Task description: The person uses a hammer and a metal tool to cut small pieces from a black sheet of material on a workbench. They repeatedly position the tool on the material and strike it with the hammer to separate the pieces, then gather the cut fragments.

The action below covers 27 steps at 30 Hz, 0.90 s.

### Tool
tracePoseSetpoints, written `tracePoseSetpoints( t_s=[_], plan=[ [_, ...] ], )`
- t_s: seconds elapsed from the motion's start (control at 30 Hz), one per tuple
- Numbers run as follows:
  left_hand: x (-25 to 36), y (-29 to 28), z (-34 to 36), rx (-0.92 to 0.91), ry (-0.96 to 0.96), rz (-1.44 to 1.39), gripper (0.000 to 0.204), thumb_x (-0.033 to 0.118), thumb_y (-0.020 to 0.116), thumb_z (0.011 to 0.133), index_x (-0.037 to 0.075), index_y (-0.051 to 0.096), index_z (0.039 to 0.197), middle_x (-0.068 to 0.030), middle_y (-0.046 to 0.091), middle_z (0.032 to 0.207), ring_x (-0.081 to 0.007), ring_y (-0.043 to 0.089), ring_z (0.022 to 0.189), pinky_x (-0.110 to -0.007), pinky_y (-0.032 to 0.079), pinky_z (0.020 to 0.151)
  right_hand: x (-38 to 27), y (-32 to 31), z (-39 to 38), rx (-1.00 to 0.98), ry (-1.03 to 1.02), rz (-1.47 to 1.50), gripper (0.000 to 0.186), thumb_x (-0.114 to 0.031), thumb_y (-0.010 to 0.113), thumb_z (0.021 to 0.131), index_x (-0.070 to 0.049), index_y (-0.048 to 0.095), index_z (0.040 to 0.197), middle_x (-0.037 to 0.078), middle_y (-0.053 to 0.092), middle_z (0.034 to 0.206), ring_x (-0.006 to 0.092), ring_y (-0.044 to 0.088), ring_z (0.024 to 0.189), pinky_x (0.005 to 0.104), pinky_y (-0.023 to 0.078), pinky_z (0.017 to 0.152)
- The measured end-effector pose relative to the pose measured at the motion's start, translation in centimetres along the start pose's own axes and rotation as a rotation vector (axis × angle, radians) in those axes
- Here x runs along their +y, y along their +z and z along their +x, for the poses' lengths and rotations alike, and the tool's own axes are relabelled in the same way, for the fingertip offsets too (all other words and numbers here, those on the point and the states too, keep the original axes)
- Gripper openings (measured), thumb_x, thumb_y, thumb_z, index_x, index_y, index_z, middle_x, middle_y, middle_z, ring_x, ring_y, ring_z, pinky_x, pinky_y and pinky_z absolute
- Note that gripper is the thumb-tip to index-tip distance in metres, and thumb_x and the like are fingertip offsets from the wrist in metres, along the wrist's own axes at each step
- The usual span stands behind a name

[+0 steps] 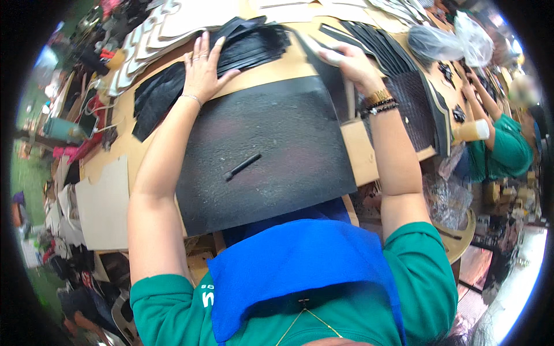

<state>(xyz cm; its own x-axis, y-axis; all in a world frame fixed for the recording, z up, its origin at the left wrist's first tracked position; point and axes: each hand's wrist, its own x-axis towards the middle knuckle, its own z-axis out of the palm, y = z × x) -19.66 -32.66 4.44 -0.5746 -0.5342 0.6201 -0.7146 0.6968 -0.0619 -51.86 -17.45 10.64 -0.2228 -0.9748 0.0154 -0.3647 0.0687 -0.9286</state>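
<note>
My left hand lies open with its fingers spread, at the left edge of a stack of black leather pieces. Farther right, my right hand has its fingers closed on a dark leather strip with a pale, blurred edge. The fingertips there are partly smeared by motion. Between my arms a dark, rough-surfaced mat covers the near part of the table. On it rests a slim black pen-like tool. More black leather pieces lie beside my left forearm.
Layered pale cut pieces line the far left. Long black strips and a dark textured sheet lie at the right. Beyond them are a clear plastic bag, a yellowish jar and a co-worker's green sleeve.
</note>
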Motion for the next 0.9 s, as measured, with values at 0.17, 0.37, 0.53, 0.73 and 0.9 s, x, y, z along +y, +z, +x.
tracePoseSetpoints(
  t_s=[0.17,0.37,0.53,0.73,0.9],
  plan=[
    [10.6,-3.1,5.7,0.071,0.299,-0.550,0.071,0.027,0.078,0.077,0.024,0.044,0.140,-0.0116,0.046,0.141,-0.0276,0.044,0.131,-0.049,0.031,0.110,-5.7,3.4,-3.6,-0.189,-0.369,-0.071,0.038,-0.034,0.064,0.092,-0.001,0.066,0.111,0.006,0.067,0.101,0.0125,0.060,0.091,0.0254,0.046,0.084],
    [10.6,-2.7,9.9,0.104,-0.196,-1.904,0.029,0.007,0.057,0.095,0.002,0.057,0.124,-0.0053,0.065,0.115,-0.0139,0.060,0.107,-0.027,0.048,0.092,-1.7,0.8,-1.4,-0.111,-0.142,0.462,0.047,-0.038,0.053,0.097,-0.007,0.051,0.133,0.010,0.059,0.121,0.0180,0.062,0.091,0.0313,0.054,0.078],
    [10.0,-3.4,10.9,0.284,-0.589,-1.764,0.023,0.018,0.047,0.102,0.005,0.060,0.114,-0.0005,0.065,0.098,-0.0110,0.060,0.086,-0.026,0.047,0.074,1.6,5.3,4.2,0.133,-0.338,-0.045,0.068,-0.012,0.073,0.079,-0.005,0.041,0.139,0.018,0.053,0.131,0.0292,0.062,0.109,0.0330,0.054,0.083],
    [8.1,-4.4,8.7,-0.116,0.029,-0.706,0.082,0.036,0.069,0.085,0.008,0.027,0.150,-0.0206,0.039,0.146,-0.0300,0.037,0.136,-0.038,0.030,0.112,-1.3,12.8,7.4,0.139,-0.556,0.217,0.058,-0.038,0.066,0.087,-0.004,0.048,0.130,0.018,0.060,0.122,0.0334,0.059,0.110,0.0407,0.046,0.097],
    [5.0,-4.3,4.8,-0.133,-0.021,-0.240,0.107,0.069,0.069,0.070,0.016,0.025,0.151,-0.0224,0.022,0.155,-0.0363,0.019,0.145,-0.062,0.017,0.112,0.2,13.3,10.3,0.754,-0.764,0.300,0.040,-0.032,0.061,0.094,-0.007,0.053,0.124,0.015,0.065,0.112,0.0269,0.064,0.100,0.0383,0.048,0.087]
  ],
)
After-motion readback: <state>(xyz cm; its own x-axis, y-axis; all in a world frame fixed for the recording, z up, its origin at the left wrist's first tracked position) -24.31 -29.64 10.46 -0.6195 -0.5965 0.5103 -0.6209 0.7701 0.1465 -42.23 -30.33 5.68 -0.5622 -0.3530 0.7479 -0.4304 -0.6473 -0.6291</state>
